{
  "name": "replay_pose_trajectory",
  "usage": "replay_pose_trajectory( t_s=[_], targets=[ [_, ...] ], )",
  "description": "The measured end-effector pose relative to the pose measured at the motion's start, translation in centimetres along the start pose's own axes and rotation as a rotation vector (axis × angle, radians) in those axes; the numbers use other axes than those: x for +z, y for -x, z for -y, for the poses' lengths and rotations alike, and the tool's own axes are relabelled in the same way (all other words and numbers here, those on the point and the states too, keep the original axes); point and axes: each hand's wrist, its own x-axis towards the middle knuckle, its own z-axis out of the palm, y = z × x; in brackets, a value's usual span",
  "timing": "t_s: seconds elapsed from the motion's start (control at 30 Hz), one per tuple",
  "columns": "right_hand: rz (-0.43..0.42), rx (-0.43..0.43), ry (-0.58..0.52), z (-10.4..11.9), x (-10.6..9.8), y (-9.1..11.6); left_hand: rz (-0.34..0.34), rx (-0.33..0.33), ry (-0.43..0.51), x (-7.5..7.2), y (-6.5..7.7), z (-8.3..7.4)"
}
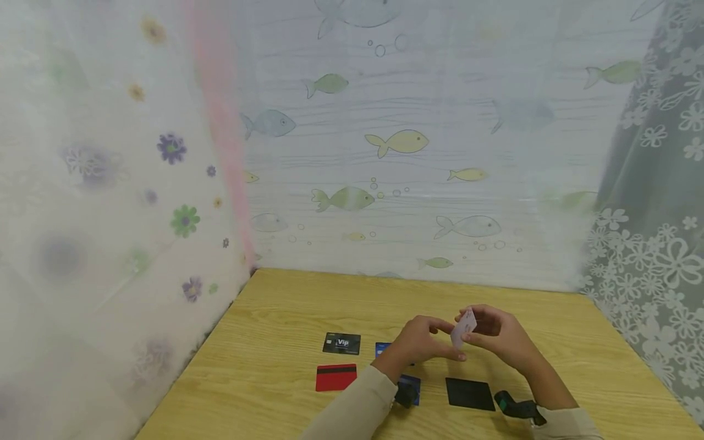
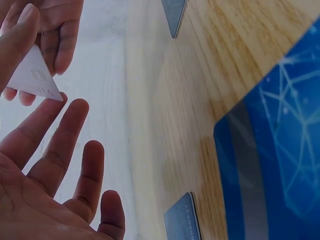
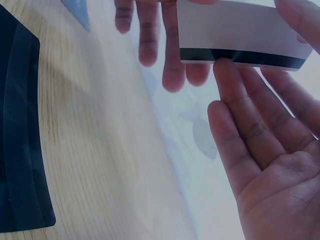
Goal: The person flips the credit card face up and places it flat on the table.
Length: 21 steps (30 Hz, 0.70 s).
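Both hands hold a white bank card (image 1: 462, 331) up over the table, tilted. My left hand (image 1: 422, 340) has its fingertips at the card's edge; its other fingers are spread in the left wrist view. My right hand (image 1: 502, 337) pinches the card with the thumb on its face. A chip shows on the card (image 2: 36, 74) in the left wrist view. The right wrist view shows a dark stripe along the other face of the card (image 3: 235, 30). Beneath my right hand lies a black card (image 1: 470, 394).
Left of my hands, a black Vip card (image 1: 341, 343) and a red card (image 1: 336, 377) with a dark stripe lie on the wooden table (image 1: 275, 318). Two blue cards, one farther back (image 1: 381, 350) and one nearer (image 1: 415, 386), are partly hidden by my left arm. Patterned curtains (image 1: 341, 140) surround the table.
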Motion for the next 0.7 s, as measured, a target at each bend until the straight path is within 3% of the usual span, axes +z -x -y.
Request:
replay_pose_trajectory(
  t_s=[0.2,0.43,0.7],
  targets=[
    [-0.010,0.025,0.017,-0.2,-0.2,0.3,-0.032,-0.017,-0.047,-0.1,0.1,-0.1],
    [-0.005,0.066,0.046,-0.7,-0.5,0.8,-0.057,0.023,-0.176,-0.2,-0.1,0.3],
    [0.030,0.102,0.046,-1.4,-0.8,1.5,-0.065,-0.002,-0.292,-0.2,-0.1,0.2]
  ],
)
